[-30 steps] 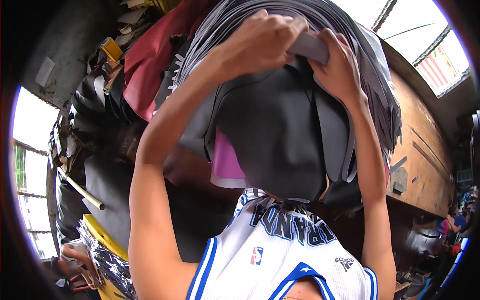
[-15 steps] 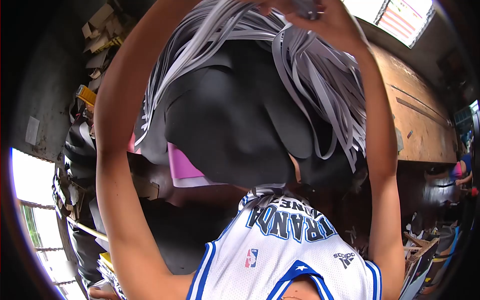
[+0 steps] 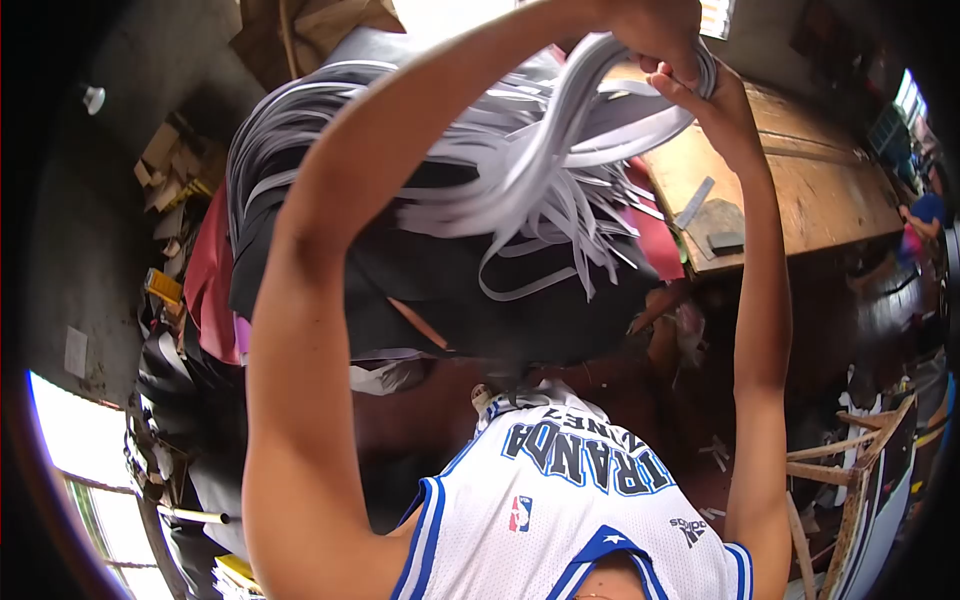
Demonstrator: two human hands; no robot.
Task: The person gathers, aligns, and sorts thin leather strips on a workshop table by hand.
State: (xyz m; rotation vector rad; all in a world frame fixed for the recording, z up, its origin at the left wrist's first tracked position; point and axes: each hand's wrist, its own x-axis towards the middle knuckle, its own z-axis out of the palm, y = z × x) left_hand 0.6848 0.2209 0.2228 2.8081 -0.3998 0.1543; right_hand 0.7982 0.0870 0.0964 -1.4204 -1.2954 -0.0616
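A thick bundle of long grey-white strips [image 3: 545, 150] is lifted and looped near the top of the head view. My left hand [image 3: 655, 30] is closed around the top of the loop. Just below it, my right hand [image 3: 722, 110] also grips the bundle, its thumb pointing toward the left hand. The lower part of the lifted strips is blurred, and loose ends fan out beneath. More grey strips [image 3: 285, 125] drape over a pile of black sheet material [image 3: 390, 270]. Pinkish-red sheets [image 3: 208, 290] stick out at the pile's left side.
A wooden table [image 3: 810, 210] stands at the right, with a flat grey bar [image 3: 695, 203] and a small dark block [image 3: 727, 243] near its corner. Cardboard pieces [image 3: 172, 160] are stacked along the left wall. Another person [image 3: 922, 225] is at the far right. A wooden frame [image 3: 850, 480] stands lower right.
My left hand has come right to meet my right hand, and the strips are now raised in a loop. A dark object at my right hand no longer shows. The view has shifted.
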